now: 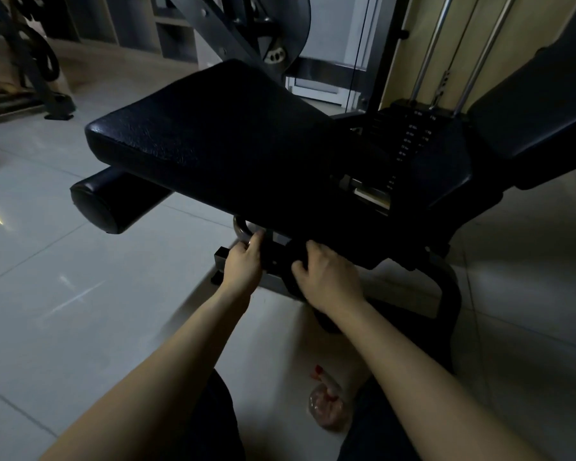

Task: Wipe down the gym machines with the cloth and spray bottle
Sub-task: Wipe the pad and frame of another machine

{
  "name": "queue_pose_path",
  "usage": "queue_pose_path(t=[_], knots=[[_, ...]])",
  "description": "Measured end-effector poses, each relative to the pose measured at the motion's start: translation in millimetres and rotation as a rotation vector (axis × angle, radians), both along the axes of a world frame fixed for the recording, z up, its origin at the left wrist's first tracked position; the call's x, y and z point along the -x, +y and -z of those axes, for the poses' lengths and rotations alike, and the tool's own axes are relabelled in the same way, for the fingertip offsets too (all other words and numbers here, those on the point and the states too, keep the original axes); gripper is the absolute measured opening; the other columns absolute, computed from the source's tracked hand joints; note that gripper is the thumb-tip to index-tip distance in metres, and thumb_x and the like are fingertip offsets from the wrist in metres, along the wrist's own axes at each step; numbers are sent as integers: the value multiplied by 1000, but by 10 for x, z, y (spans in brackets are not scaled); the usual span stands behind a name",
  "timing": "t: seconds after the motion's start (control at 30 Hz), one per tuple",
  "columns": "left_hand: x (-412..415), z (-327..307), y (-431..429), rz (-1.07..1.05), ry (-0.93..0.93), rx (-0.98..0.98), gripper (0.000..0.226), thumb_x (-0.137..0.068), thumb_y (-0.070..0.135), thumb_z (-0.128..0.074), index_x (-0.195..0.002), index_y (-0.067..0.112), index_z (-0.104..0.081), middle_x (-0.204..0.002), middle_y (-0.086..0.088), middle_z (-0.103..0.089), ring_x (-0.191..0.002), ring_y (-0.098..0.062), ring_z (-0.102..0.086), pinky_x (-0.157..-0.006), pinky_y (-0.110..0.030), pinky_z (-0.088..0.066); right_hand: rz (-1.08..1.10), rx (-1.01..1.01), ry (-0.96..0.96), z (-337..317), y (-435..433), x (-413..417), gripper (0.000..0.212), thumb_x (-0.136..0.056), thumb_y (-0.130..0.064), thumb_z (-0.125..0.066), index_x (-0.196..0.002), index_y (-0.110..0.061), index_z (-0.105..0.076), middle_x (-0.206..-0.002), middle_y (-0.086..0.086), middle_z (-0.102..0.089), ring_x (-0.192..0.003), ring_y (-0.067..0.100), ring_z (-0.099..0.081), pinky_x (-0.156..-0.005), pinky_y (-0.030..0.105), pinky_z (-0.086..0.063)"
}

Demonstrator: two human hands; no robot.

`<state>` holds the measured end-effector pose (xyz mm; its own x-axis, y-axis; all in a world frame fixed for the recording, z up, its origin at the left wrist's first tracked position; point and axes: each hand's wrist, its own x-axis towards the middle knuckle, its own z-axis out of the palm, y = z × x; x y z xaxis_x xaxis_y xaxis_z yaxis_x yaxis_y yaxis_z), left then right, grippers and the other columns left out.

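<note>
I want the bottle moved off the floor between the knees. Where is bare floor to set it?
Bare tile lies left of the left hand, below the roller pad. More tile lies right of the curved leg. Under the seat, both hands and the frame crowd things. The bottle sits between the knees.

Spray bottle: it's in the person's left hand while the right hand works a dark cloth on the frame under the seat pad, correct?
Not quite. The head view shows the spray bottle lying on the floor tiles between the person's legs, in neither hand. The left hand is on the metal frame under the seat pad. The right hand does appear to press a dark cloth there.
</note>
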<state>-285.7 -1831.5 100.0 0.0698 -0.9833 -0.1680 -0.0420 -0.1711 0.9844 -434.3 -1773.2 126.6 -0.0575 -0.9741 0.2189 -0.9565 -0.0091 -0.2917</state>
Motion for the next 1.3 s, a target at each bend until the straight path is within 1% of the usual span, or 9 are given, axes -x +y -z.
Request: queue_pose_path(t=[0.13,0.33,0.47,0.53,0.63,0.83,1.1,1.2,1.3], knots=[[-6,4,12,15,67,26,46,-99,51,-53,-95,7,-62,-78,-12,-58,-70,-23,-54,-60,-34,-39,56,-39,-83,-8,244,429,36,-101,-36,-42,-122,-11,-56,-106,12,-67,-100,33,-65,-75,37,-50],[24,48,44,18,55,81,60,-99,51,-51,-96,-7,-61,-75,-12,-59,-68,-23,-55,-62,-37,-42,189,81,-345,-131,466,763,27,-95,-16,-51,-69,-20,-46,-65,-2,-48,-55,14,-49,-53,28,-35],[11,74,53,30,65,74,71,-92,61,-51,-98,-9,-59,-79,-9,-57,-70,-24,-51,-64,-40,-40,64,149,-689,-112,361,313,34,-90,-13,-46,-120,-14,-63,-110,4,-66,-103,13,-62,-85,19,-48],[18,69,46,16,73,64,60,-92,60,-53,-88,1,-61,-74,-9,-56,-68,-21,-50,-63,-38,-38,-61,58,-416,39,278,79,59,-92,-20,-54,-149,-14,-41,-142,7,-51,-128,19,-50,-105,20,-39],[20,77,19,-1,88,61,46,-96,54,-54,-83,10,-60,-67,-7,-53,-63,-19,-49,-57,-34,-36,-105,99,45,162,136,-46,64,-91,-41,-58,-148,-21,-38,-141,6,-48,-122,28,-53,-102,43,-44],[38,131,-18,-34,56,54,55,-98,54,-53,-89,1,-63,-72,-19,-62,-67,-26,-60,-62,-39,-44,-101,110,129,35,-15,6,36,-96,-35,-58,-125,-15,-55,-122,8,-59,-111,30,-59,-89,41,-43],[0,165,-64,-17,100,28,76,-81,71,-58,-92,-4,-64,-76,-9,-60,-68,-24,-55,-64,-40,-41,73,64,-372,-14,359,418,23,-99,-19,-52,-115,-6,-64,-104,7,-63,-95,22,-61,-79,29,-42],[8,190,-64,-16,81,38,80,-82,72,-55,-97,-6,-65,-76,-15,-62,-70,-26,-57,-64,-41,-42,372,137,-793,21,382,637,23,-102,-17,-47,-112,-3,-61,-86,1,-59,-88,27,-61,-80,39,-47],[33,213,-65,-27,64,57,70,-85,71,-52,-91,2,-65,-76,-13,-63,-69,-25,-58,-62,-41,-43,462,-189,-1431,138,245,606,44,-105,-38,-41,-134,-9,-57,-118,14,-66,-113,35,-61,-101,49,-49]])
